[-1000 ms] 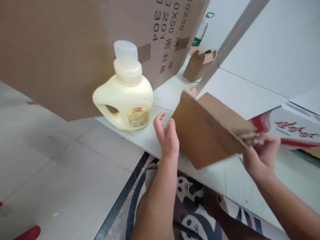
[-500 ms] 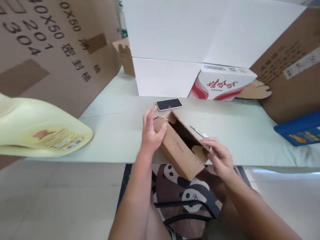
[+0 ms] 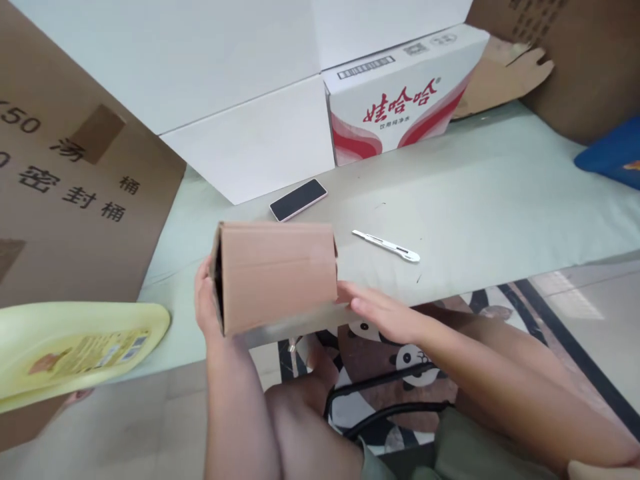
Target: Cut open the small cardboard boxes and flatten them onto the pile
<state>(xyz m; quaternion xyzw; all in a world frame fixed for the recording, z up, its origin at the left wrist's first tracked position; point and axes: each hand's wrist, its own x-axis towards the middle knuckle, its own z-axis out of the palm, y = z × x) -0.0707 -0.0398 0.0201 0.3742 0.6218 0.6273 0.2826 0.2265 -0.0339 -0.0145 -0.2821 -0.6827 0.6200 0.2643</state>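
A small brown cardboard box (image 3: 280, 277) is held up over the front edge of the table, its plain side facing me. A dark gap shows at its left end. My left hand (image 3: 204, 297) grips that left end, with part of its fingers hidden behind the cardboard. Against the lower right end rest the fingertips of my right hand (image 3: 380, 313), its fingers stretched out. Beyond the box lie a phone (image 3: 299, 200) with a dark screen and, to the right, a slim white craft knife (image 3: 387, 246).
White boxes (image 3: 250, 143) and a red-and-white printed carton (image 3: 400, 107) line the back. On the left are a large brown carton (image 3: 125, 247) and a pale yellow jug (image 3: 85, 347). A blue object (image 3: 613, 153) sits far right. The table (image 3: 500, 193) has a pale green cover.
The box has been turned, so a closed plain side replaces the open side that faced up. My right hand has let go of the flap edge. The view has swung round.
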